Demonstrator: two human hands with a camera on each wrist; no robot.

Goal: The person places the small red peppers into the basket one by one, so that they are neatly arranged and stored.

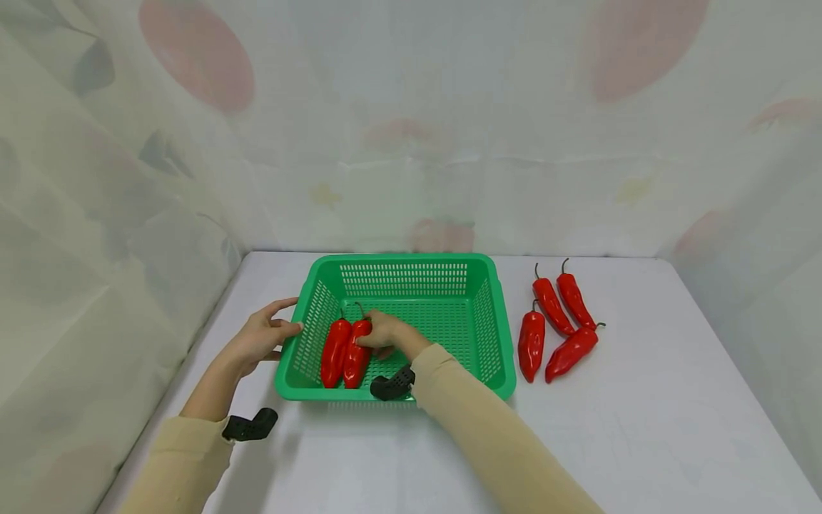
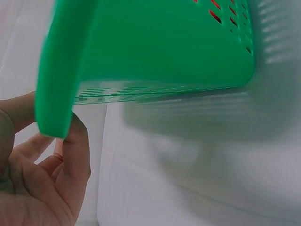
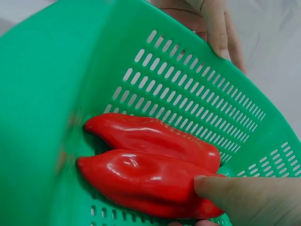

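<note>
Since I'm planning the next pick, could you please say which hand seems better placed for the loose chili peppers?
Probably the right hand, once it releases its red chili pepper: it is nearer the loose chili peppers right of the green basket; the left hand holds the basket's left side.

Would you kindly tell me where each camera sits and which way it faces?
Head: worn on the head, facing forward and down at the green basket and red peppers; left hand, right hand and both sleeves show.
Left wrist: on that wrist, facing the basket's outside; part of the left hand shows.
Right wrist: on that wrist, facing into the basket; parts of both hands show.
Head and right wrist share the two peppers inside the basket.
</note>
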